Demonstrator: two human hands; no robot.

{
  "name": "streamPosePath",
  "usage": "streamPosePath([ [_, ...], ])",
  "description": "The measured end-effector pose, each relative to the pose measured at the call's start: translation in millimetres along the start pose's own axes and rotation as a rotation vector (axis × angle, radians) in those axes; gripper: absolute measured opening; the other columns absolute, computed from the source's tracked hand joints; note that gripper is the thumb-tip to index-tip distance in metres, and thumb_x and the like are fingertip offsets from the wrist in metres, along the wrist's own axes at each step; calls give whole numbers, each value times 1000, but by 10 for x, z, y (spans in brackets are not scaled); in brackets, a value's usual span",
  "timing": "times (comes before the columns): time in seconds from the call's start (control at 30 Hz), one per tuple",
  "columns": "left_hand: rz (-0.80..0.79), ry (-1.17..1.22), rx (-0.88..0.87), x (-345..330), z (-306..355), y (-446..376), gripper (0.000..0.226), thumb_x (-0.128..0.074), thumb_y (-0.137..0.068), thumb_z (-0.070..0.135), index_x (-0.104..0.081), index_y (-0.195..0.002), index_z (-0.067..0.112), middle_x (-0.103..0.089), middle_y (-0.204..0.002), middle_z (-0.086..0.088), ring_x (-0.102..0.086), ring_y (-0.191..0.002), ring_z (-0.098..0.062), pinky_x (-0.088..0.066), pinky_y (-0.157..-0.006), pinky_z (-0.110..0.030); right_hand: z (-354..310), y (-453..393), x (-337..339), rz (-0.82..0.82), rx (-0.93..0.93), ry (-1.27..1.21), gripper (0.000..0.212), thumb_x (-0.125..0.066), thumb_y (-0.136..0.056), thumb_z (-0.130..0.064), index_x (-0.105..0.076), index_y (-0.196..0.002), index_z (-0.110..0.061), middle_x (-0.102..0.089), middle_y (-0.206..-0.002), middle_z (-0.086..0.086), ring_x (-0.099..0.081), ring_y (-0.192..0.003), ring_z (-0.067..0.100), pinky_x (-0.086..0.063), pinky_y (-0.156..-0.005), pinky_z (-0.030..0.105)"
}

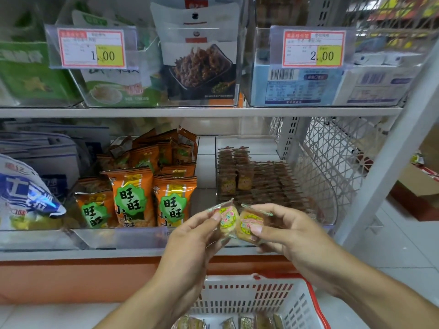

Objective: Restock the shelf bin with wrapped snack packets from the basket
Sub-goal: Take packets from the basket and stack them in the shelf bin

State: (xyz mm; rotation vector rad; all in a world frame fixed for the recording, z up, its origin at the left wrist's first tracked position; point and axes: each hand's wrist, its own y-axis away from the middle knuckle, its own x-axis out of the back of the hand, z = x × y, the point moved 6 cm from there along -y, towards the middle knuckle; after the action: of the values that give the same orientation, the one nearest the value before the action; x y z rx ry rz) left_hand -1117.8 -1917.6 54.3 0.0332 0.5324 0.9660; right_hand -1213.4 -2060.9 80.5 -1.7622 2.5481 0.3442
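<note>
Two wrapped snack packets sit at lower centre of the frame, touching edge to edge. Left of them, orange snack bags (133,200) fill a clear bin. The left hand (190,238) has its grip clamped on the left packet (226,219); the right hand (292,231) pinches the right packet (249,224). Behind them, the clear shelf bin (331,210) holds rows of brown packets (263,179). At the bottom, the white basket (256,295) holds more packets (247,322).
</note>
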Motion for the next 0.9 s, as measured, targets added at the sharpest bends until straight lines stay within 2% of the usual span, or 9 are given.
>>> streamPosePath([
  [0.07,-20,-56,0,-22,-21,11,22,-68,-91,9,-82,-77,17,-77,-78,-4,-71,-68,-11,-57,-71,-28,17,-12,39,82,10,30,41,-76,-79,8,-68,-113,-14,-72,-97,10,-70,-75,21,-55,-62,25],
  [0.13,-61,-112,-17,-52,-22,24,9,-74,-84,18,-82,-88,17,-79,-87,-7,-76,-80,-17,-57,-83,-36,9,-22,91,133,26,43,48,-80,-73,11,-63,-113,-10,-68,-94,10,-71,-73,23,-58,-66,27],
  [0.2,-94,-142,-20,-64,-35,39,26,-83,-77,27,-80,-100,15,-79,-104,-13,-77,-98,-26,-60,-89,-39,-23,-19,115,143,52,79,46,-83,-71,10,-64,-109,-8,-68,-95,11,-69,-73,20,-59,-69,28],
  [0.3,-87,-148,7,-49,-104,52,50,-90,-67,30,-73,-111,12,-77,-111,-14,-76,-103,-31,-63,-82,-35,-92,3,84,125,142,263,42,-90,-68,-1,-70,-101,-16,-71,-89,2,-65,-71,13,-58,-70,26],
  [0.43,-71,-8,34,-86,-127,62,47,-79,-75,22,-66,-117,4,-78,-108,-17,-78,-95,-27,-61,-70,-26,-83,12,89,175,173,406,53,-96,-60,-23,-69,-105,-30,-73,-100,-1,-70,-84,17,-60,-79,30],
  [0.53,-48,30,39,-115,-139,60,43,-70,-81,28,-68,-117,5,-78,-106,-17,-77,-94,-22,-61,-72,-27,13,15,35,76,98,338,54,-94,-61,-25,-71,-109,-30,-75,-101,3,-72,-84,20,-61,-81,32],
  [0.67,-50,-133,22,-104,-167,58,35,-65,-84,44,-81,-102,19,-79,-108,-10,-75,-105,-22,-56,-91,-34,72,2,34,51,17,16,47,-89,-62,-15,-72,-107,-14,-76,-103,16,-74,-92,30,-62,-79,37],
  [0.77,15,-136,-25,-53,-124,45,26,-67,-89,43,-83,-100,24,-80,-106,-4,-74,-96,-16,-58,-77,-25,62,-26,65,108,16,-122,41,-82,-67,-4,-70,-106,-6,-74,-104,21,-73,-87,28,-61,-72,32],
  [0.9,192,63,-50,95,-56,10,18,-70,-91,29,-78,-95,14,-75,-87,-8,-74,-79,-16,-59,-68,-20,-31,-45,210,238,99,-114,36,-77,-78,-2,-66,-110,-13,-75,-104,15,-71,-86,21,-58,-69,26],
])
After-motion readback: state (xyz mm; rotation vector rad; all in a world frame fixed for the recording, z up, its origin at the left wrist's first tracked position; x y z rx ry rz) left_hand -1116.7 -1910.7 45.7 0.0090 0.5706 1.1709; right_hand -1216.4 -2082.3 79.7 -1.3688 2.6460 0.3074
